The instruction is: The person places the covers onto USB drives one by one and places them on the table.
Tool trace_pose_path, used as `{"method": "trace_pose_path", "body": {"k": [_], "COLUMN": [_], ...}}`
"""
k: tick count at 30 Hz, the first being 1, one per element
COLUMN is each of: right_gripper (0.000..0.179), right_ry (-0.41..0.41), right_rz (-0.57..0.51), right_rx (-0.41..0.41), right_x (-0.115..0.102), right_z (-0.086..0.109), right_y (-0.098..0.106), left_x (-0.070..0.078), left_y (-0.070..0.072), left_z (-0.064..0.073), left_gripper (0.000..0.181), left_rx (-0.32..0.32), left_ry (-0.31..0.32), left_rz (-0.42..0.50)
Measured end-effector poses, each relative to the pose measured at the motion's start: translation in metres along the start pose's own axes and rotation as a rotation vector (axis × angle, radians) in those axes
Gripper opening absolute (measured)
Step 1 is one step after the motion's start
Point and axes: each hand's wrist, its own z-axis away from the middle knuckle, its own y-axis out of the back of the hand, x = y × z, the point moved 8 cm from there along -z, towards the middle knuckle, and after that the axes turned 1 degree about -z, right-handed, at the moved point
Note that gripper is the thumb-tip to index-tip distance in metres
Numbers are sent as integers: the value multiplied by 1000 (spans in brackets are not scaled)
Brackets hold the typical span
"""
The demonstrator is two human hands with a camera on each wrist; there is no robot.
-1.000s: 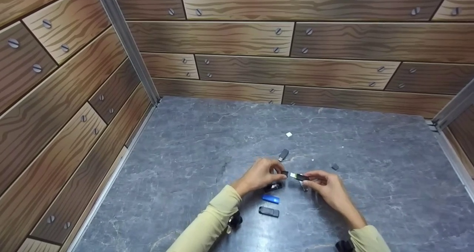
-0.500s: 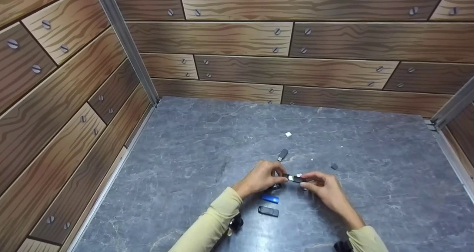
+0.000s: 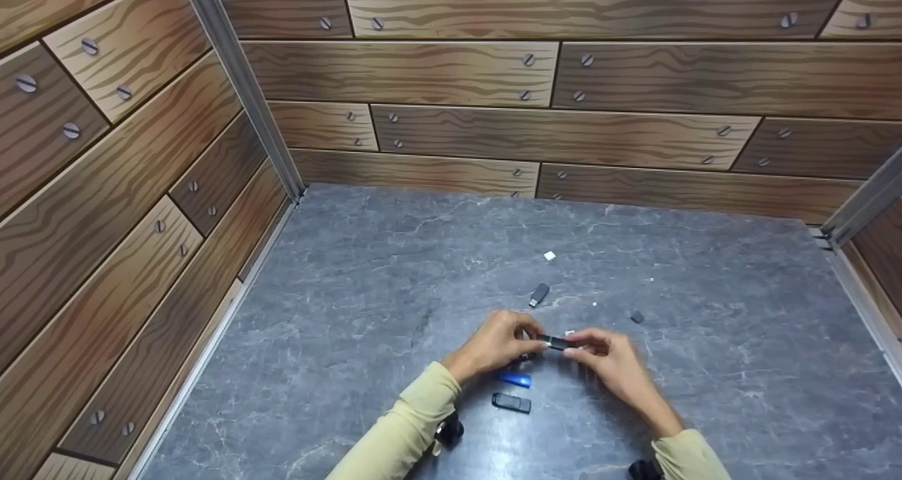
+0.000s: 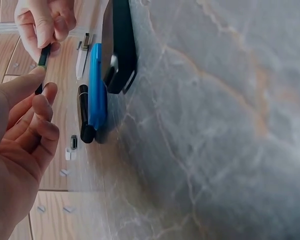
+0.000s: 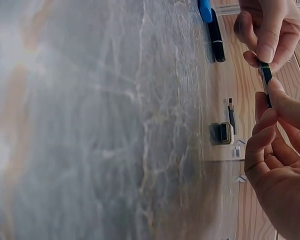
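Note:
My left hand (image 3: 497, 346) pinches the black cap end of a USB stick between thumb and fingers. From the other side my right hand (image 3: 612, 360) pinches the stick's black body (image 3: 559, 343). Cap and body lie in one line, meeting at a thin green band; the metal plug is mostly covered. In the right wrist view the USB stick (image 5: 266, 77) is held up off the table between both hands. A blue USB stick (image 3: 516, 380) and a black one (image 3: 511, 403) lie below the left hand. Another dark stick, partly hidden, lies under its fingers.
Beyond the hands lies a dark grey USB stick (image 3: 539, 294) with its plug bare. A small dark cap (image 3: 637, 317) sits to the right, and a white square piece (image 3: 550, 256) farther back. Wood-patterned walls (image 3: 451, 127) bound the grey marbled table (image 3: 366, 254).
The hands have drawn together. The stick's bare metal plug, apart from the cap a second ago, has gone into it, leaving only the thin green band showing.

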Motion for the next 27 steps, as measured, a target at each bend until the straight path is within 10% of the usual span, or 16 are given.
{"method": "trace_pose_path", "body": {"k": [27], "right_gripper": [27], "right_ry": [-6], "right_rz": [168], "right_rx": [20], "right_x": [-11], "right_z": [-22], "right_y": [-17], "left_x": [-17], "left_y": [18], "left_z": [7], "left_gripper": [17], "left_rx": [55], "left_ry": [47], "left_rz": [-30]}}
